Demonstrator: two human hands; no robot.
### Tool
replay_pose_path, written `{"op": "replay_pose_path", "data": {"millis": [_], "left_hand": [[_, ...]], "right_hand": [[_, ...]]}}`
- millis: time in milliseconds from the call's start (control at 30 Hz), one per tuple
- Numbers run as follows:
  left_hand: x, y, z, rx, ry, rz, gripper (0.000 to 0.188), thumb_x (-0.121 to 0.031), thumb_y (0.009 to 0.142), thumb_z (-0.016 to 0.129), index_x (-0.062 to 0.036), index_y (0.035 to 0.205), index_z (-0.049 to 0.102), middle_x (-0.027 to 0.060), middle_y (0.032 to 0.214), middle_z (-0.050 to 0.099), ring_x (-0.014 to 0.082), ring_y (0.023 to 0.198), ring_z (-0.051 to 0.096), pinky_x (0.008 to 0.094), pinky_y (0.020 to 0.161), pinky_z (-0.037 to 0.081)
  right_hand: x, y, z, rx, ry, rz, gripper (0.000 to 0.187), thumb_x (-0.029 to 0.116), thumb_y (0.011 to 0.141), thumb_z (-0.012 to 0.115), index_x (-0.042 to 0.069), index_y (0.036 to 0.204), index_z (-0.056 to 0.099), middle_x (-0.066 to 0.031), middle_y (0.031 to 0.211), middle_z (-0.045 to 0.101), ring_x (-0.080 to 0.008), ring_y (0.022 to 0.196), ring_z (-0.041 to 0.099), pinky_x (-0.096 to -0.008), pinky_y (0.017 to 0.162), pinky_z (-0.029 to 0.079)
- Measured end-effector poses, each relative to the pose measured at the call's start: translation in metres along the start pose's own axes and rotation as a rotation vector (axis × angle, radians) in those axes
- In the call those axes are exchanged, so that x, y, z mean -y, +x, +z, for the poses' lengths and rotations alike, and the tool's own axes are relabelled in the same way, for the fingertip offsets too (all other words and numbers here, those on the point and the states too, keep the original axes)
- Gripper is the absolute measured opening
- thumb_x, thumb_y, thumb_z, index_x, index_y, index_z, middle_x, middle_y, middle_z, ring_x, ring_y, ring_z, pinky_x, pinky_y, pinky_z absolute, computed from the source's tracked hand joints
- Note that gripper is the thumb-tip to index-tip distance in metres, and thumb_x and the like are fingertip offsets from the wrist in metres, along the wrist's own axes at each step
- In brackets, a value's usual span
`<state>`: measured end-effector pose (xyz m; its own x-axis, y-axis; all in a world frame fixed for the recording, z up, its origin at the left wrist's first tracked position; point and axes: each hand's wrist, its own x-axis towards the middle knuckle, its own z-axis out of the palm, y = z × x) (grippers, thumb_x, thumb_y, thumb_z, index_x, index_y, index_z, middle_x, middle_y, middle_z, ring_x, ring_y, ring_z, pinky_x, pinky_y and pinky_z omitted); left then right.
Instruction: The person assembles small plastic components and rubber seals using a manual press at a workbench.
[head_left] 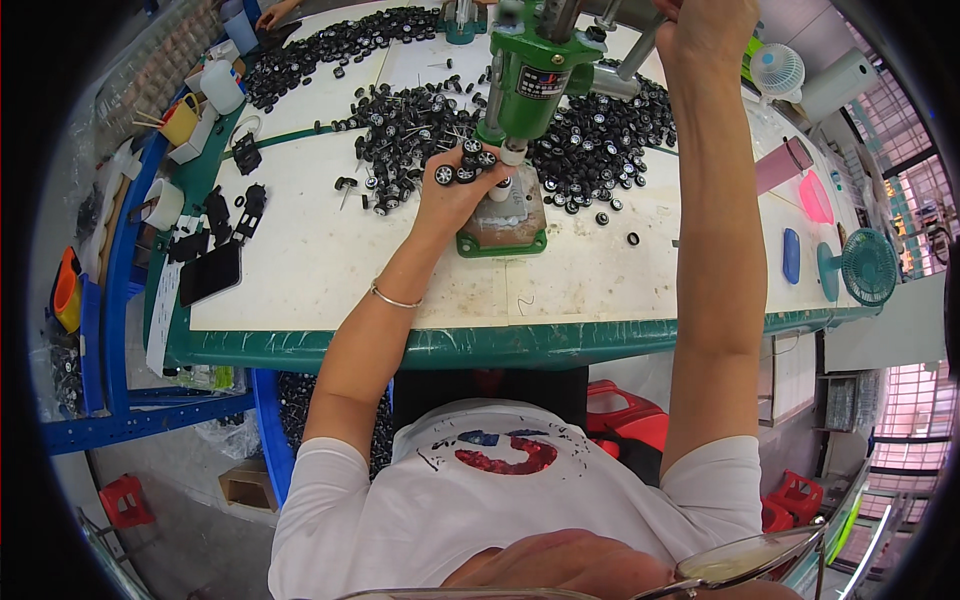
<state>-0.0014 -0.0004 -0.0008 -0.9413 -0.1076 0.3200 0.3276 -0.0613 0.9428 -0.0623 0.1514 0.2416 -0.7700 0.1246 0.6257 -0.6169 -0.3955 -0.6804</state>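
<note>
A green hand-lever press (528, 95) stands on the table, its ram coming down over a small white post on the metal base (505, 232). My left hand (448, 200) is closed around several small black toy wheels (466, 172) with silver hubs. Its fingertips reach to the post under the ram; what they pinch there is too small to make out. My right hand (705, 35) is raised at the top right, its fingers wrapped round the press lever (642, 50). Loose wheels, some on thin axles, lie heaped left (410, 130) and right (595, 150) of the press.
Another wheel heap (340, 45) lies at the far left, near another person's hand (275, 14). A phone (211, 272) and black plastic chassis parts (250, 212) lie at the left. A blue case (791, 256) and a green fan (866, 268) are at the right, behind the green table edge (500, 348).
</note>
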Motion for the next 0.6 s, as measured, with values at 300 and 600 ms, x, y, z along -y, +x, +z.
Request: {"op": "replay_pose_path", "data": {"millis": [300,600], "left_hand": [[-0.003,0.001,0.000,0.016,0.064,-0.006,0.017,-0.010,0.076,0.076,-0.0039,0.090,0.070,0.0004,0.076,0.067,0.0057,0.069,0.058,0.0224,0.065,0.046],[-0.004,-0.005,0.003,-0.019,-0.099,-0.118,0.016,-0.008,0.075,0.076,-0.0045,0.089,0.070,-0.0002,0.080,0.067,0.0056,0.071,0.058,0.0224,0.066,0.046]], "right_hand": [[0.005,-0.021,-0.007,0.002,0.030,-0.195,0.034,0.025,0.092,0.058,0.014,0.066,0.038,0.0070,0.053,0.029,-0.0040,0.040,0.024,-0.0218,0.036,0.017],[0.001,-0.049,-0.013,0.018,0.064,-0.356,0.032,0.017,0.083,0.055,0.010,0.060,0.035,0.0022,0.049,0.025,-0.0072,0.043,0.015,-0.0260,0.042,0.014]]}}
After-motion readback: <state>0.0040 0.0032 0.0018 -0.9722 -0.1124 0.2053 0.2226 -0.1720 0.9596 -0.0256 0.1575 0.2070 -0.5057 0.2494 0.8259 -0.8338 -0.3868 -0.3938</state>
